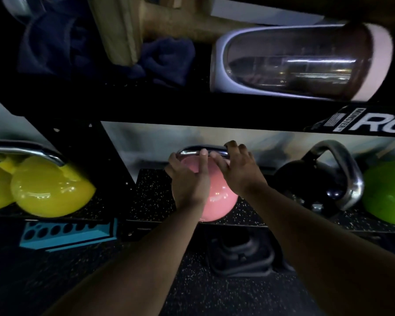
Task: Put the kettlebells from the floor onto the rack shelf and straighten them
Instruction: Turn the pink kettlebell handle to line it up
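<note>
A pink kettlebell [219, 197] with a chrome handle [192, 152] stands upright on the speckled black rack shelf [151, 201], near its front edge. My left hand [188, 179] cups the left side of the bell, its index finger reaching up to the handle. My right hand [237, 169] lies over the right end of the handle with fingers curled on it. On the same shelf sit a black kettlebell [315, 179] to the right, then a green kettlebell [388, 195], and two yellow kettlebells [50, 190] in the bay to the left.
A dark kettlebell [240, 254] sits on the floor below the shelf. A blue perforated block [66, 233] lies at the lower left. The upper shelf beam [192, 110] hangs low overhead, carrying a large pale kettlebell [294, 62] on its side and a dark cloth [164, 60].
</note>
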### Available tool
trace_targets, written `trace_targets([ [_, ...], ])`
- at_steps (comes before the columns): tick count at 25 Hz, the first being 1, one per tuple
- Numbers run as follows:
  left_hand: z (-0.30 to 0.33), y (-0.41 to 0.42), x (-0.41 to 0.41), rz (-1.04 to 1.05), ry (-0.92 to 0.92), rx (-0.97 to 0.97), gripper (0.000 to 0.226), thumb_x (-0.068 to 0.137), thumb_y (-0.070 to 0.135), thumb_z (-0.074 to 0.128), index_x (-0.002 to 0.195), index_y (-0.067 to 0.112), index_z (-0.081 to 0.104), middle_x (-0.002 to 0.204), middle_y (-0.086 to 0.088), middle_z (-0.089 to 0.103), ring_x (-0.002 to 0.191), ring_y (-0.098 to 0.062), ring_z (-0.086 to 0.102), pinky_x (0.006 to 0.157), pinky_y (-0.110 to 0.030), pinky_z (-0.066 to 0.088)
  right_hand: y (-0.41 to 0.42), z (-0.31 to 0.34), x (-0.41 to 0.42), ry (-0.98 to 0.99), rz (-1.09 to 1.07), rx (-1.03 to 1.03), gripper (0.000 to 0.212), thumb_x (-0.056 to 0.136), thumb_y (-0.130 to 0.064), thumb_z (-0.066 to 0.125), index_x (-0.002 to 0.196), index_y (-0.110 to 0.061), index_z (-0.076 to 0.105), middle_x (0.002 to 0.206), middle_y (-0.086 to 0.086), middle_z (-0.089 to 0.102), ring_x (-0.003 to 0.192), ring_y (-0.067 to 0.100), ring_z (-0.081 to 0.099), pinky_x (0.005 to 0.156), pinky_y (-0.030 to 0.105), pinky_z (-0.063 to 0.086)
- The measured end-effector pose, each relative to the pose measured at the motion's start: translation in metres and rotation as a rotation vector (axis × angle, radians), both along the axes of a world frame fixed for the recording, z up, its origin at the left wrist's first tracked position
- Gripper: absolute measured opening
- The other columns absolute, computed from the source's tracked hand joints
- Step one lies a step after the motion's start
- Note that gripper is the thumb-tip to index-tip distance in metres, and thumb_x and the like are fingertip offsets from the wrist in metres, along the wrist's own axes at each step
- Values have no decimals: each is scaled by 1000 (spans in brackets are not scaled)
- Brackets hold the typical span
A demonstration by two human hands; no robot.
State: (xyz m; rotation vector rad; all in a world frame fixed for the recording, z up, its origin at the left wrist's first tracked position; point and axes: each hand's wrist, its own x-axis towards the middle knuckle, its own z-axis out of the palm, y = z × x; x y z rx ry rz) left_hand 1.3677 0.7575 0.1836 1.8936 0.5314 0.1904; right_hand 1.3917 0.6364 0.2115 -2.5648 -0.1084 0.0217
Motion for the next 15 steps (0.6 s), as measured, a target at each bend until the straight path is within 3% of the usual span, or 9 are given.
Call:
trace_targets([
  [3,1,3,16,-14,22,-14,78,88,70,41,145,20,22,148,-13,34,112,-34,58,76,-31,41,9,1,-6,3,-68,57,59,94,-59,41,131,-14,40,125,20,48,115,37,44,89,46,44],
  [7,-2,21,39,-186,-43,-73,68,97,60,33,150,18,23,145,-14,41,118,-28,53,80,-29,39,15,-3,-29,-17,-63,108,45,97,-46,44,133,-19,42,121,12,55,110,33,49,86,45,47],
  [11,-10,13,35,-188,-39,-125,73,90,71,31,151,32,17,142,-6,49,122,-28,51,95,-40,41,8,9,-26,158,-109,435,28,95,-38,55,119,-25,48,93,1,66,81,24,65,66,38,54],
  [13,-10,15,44,-225,-39,-151,75,89,71,28,150,28,22,136,-7,53,122,-30,53,97,-41,42,19,6,-37,145,-153,532,26,97,-34,53,121,-27,47,95,0,65,78,21,64,59,31,49],
  [15,-5,19,58,-353,15,-130,76,90,72,23,152,27,21,143,-7,48,129,-28,47,97,-32,33,30,-1,-53,121,-139,597,30,99,-30,50,127,-31,42,101,-3,65,81,18,63,61,28,47],
])
